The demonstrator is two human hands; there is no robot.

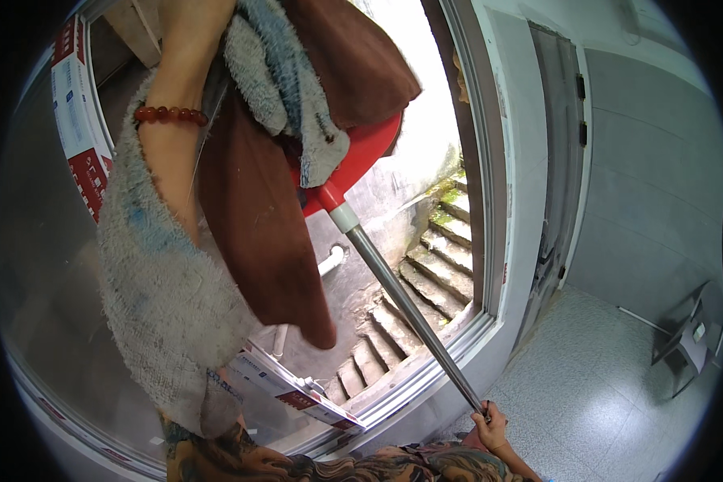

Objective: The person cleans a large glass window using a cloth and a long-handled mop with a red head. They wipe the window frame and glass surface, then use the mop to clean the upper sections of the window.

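My right hand [490, 425] grips the lower end of a metal pole [406, 301] at the bottom right. The pole slants up left to a red plastic head [373, 153], draped with brown cloth [247, 211] and a worn grey-blue terry cloth [322, 141]. My left hand [194, 36] is raised at the top beside the cloths, its fingers cut off by the frame edge, so its grip is hidden. A red bead bracelet [170, 115] circles that wrist. A grey-blue terry towel [169, 313] hangs around my left forearm.
A sliding window frame [488, 241] with printed protective film [81, 120] surrounds the cloths. Beyond it are mossy stone steps [434, 265] and a white pipe [332, 260]. Rightward stand a grey door [557, 150] and a folding chair [693, 343] on the tiled floor [584, 385].
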